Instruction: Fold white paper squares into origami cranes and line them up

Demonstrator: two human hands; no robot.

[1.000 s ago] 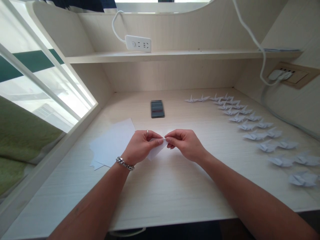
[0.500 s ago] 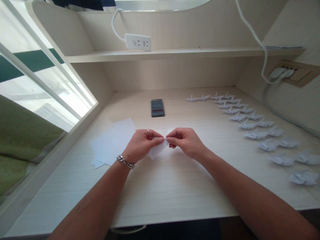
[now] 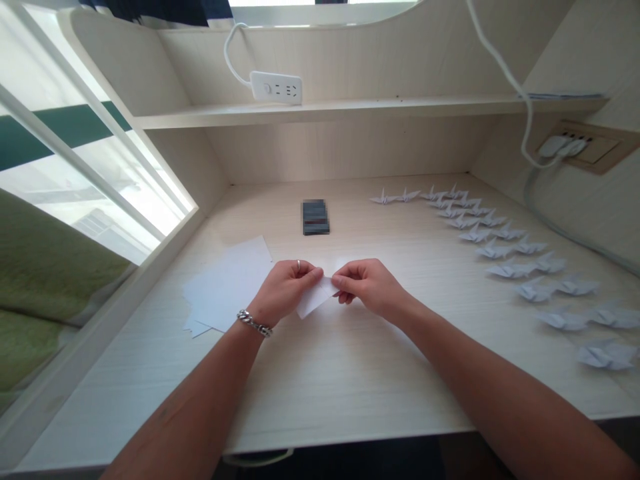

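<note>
A small folded piece of white paper (image 3: 315, 297) is held between my two hands above the middle of the desk. My left hand (image 3: 286, 283), with a ring and a chain bracelet, pinches its upper left edge between thumb and fingers. On the other side, my right hand (image 3: 367, 283) grips the right corner with thumb and forefinger. A crease line runs across the paper's face. Just left of my left hand lies a loose pile of white paper sheets (image 3: 225, 283), partly overlapping one another.
Several folded paper cranes (image 3: 513, 268) stand in rows along the desk's right side. A dark, blurred-out box (image 3: 315, 217) lies at the back middle. A white power strip (image 3: 276, 87) rests on the shelf (image 3: 360, 107). A white cable (image 3: 505, 67) hangs at the right.
My hands have moved slightly apart at the top edge, with the left thumb shifted left. More of the folded paper's face and its crease now shows.
</note>
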